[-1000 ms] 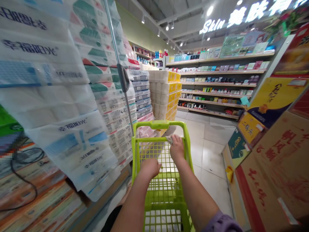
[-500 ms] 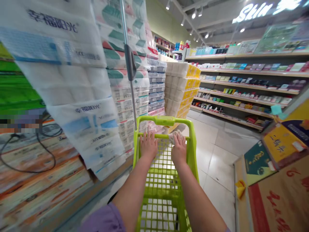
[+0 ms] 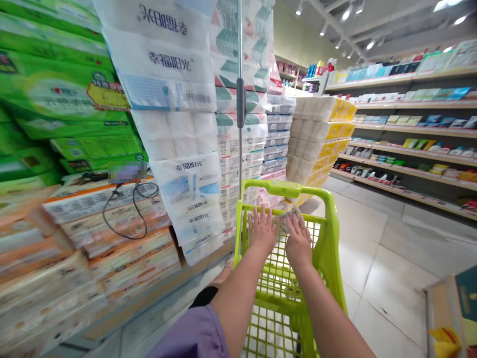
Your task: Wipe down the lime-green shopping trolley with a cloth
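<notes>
Below me stands a lime-green plastic shopping cart with grid walls. My left hand rests at the left of its upper crossbar, fingers spread and stretched forward, nothing visible in it. My right hand lies beside it, pressing a crumpled greyish cloth against the bar near its middle. The fingers lie over the cloth, and part of it is hidden beneath them. A metal pole with a grey grip rises at the cart's left side.
White toilet-roll packs are stacked on the left, beside green tissue packs and orange-white packs. A cable hangs there. More rolls stand ahead. Product shelves line the right, and a box display sits lower right.
The view has turned left, so the cart appears farther right. My right hand and the cloth have slid left along the bar, nearer my left hand.
</notes>
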Motion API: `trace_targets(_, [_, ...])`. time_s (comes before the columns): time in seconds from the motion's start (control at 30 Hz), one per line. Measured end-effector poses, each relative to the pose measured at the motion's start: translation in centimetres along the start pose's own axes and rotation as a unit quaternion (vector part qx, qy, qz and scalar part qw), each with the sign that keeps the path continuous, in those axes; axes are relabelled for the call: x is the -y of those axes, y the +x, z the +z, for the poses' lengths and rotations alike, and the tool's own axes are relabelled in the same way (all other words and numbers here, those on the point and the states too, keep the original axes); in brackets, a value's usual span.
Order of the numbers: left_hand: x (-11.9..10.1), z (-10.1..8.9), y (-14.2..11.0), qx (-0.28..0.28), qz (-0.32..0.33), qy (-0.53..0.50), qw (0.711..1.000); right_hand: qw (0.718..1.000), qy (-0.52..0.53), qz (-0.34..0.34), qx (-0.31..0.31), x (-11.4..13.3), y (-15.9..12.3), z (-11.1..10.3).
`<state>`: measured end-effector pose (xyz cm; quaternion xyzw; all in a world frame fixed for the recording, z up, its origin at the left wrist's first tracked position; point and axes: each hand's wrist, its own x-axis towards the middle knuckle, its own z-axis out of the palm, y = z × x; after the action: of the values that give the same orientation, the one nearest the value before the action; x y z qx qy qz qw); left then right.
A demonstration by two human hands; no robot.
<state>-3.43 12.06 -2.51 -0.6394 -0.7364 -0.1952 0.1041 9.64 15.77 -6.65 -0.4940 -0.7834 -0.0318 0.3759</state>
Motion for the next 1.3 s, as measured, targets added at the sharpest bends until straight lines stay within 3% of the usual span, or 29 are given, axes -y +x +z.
trace_targets(0.07, [-0.2,0.2,0.0,-0.001,0.002,-0.002,1.000,1.000,-0.005,0.018,-0.019,-0.1,-0.1,0.1])
trace_targets(0.23, [-0.6,0.7,0.1,-0.004,0.013,-0.008,1.000,0.996,0.007,-0.081,0.032,0.0,0.0,0.1])
trace_targets(0.4, [-0.7,1.0,0.1,0.009,0.019,-0.006,1.000,0.999,-0.005,0.004,-0.032,-0.4,0.6,-0.3])
trace_targets(0.53, [-0.8,0.8,0.1,0.012,0.017,0.003,1.000,0.999,0.013,-0.028,0.011,-1.2,1.2,-1.0])
trace_targets(0.7, [-1.0,0.0,0.2,0.026,0.015,0.018,0.999,0.997,-0.004,0.077,-0.011,-1.6,1.8,-2.2])
trace_targets(0.87, [-1.2,-0.4,0.5,0.036,0.020,0.016,0.999,0.998,0.024,0.011,0.063,-0.7,2.3,-2.9])
trace_targets(1.0, [-1.2,-0.1,0.9,0.018,0.018,0.016,1.000,0.991,0.006,0.130,0.020,-0.7,2.8,-3.3])
trace_targets(1.17, [-1.3,0.3,0.9,-0.010,0.031,0.012,0.999,0.997,0.021,0.053,0.057,-0.5,2.8,-3.5])
trace_targets(1.3, [-1.4,0.3,0.9,-0.020,0.030,0.014,0.999,0.991,0.007,0.131,0.035,-0.8,3.0,-3.8])
